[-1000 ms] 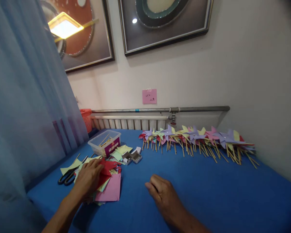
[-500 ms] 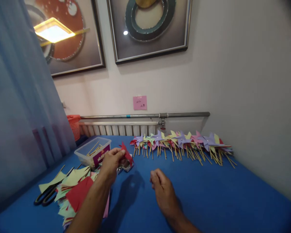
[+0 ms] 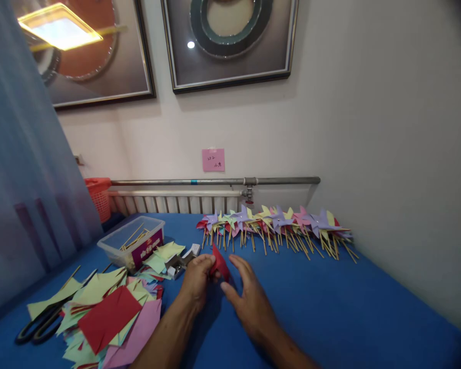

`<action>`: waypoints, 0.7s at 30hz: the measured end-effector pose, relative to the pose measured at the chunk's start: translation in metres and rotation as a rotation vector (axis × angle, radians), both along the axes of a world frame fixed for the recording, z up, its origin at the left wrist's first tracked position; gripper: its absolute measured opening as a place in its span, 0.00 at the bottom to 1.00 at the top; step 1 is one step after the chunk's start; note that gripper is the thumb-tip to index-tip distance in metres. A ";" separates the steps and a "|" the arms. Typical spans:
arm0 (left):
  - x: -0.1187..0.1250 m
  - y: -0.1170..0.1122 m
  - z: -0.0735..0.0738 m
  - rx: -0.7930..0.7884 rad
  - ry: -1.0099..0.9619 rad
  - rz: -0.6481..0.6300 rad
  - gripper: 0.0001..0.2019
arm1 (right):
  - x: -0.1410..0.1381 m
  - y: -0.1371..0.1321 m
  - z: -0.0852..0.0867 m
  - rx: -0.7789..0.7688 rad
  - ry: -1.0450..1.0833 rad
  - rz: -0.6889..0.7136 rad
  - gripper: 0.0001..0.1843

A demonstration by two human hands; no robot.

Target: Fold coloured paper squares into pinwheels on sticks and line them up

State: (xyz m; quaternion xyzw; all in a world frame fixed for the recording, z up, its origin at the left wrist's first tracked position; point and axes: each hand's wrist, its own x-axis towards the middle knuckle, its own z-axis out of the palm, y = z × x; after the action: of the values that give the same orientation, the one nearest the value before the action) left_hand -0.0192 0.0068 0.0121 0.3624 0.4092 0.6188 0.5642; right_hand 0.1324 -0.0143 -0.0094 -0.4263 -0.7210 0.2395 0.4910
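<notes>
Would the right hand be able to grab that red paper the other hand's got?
Probably yes: the right hand is close beside the red paper, its thumb and fingers apart, and nothing seems to stand between. The left hand holds the paper from the other side.

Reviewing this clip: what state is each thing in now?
Left hand: pinching red paper
Red paper: held, looks bent
Right hand: open
Scissors: partly covered; open or shut unclear
Plastic box: open, sticks inside
Small boxes: open
Pinwheels: assembled, lying in a row
Paper pile: loosely stacked
</notes>
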 end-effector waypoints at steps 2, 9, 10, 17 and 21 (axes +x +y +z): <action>0.002 0.000 0.000 -0.007 -0.014 -0.006 0.15 | -0.002 0.000 -0.008 0.026 -0.064 0.015 0.38; 0.015 -0.007 0.000 -0.031 -0.030 -0.085 0.14 | 0.001 0.005 -0.019 0.063 -0.092 -0.013 0.37; 0.017 -0.008 -0.001 -0.033 -0.028 -0.098 0.14 | 0.001 0.005 -0.017 0.035 -0.074 -0.003 0.36; 0.022 -0.013 0.002 -0.027 -0.019 -0.188 0.17 | -0.004 0.005 -0.005 -0.240 0.325 0.089 0.26; 0.023 -0.013 0.004 -0.092 -0.042 -0.200 0.20 | -0.009 0.014 -0.011 -0.454 0.740 0.153 0.18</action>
State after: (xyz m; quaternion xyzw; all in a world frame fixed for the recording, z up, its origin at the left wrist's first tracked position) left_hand 0.0035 -0.0058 0.0158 0.3621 0.3869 0.5477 0.6475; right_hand 0.1239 -0.0004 -0.0205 -0.3543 -0.4551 0.5643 0.5907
